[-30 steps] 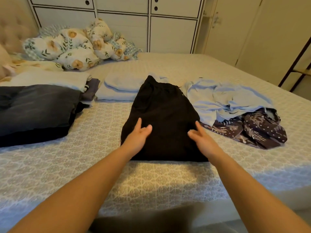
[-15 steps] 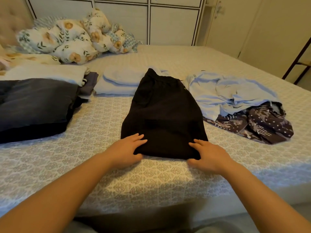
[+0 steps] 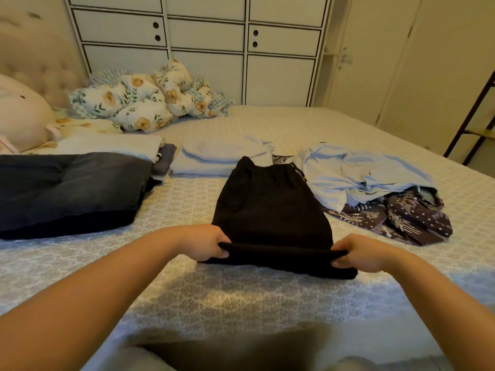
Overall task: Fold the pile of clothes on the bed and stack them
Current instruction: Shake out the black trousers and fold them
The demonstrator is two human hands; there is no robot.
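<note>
We grip the near edge of the black garment (image 3: 270, 210) with our left hand (image 3: 206, 243) and right hand (image 3: 360, 253), lifted off the bed (image 3: 241, 298). Light blue clothes (image 3: 359, 175) and patterned fabric (image 3: 401, 218) lie crumpled beside it.

Head view, down over bed (image 3: 241, 303)

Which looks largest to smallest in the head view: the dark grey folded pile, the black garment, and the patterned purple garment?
1. Dark grey folded pile, though it reaches the left frame edge.
2. Black garment, nearly as large.
3. Patterned purple garment, partly hidden under the light blue clothes.
</note>
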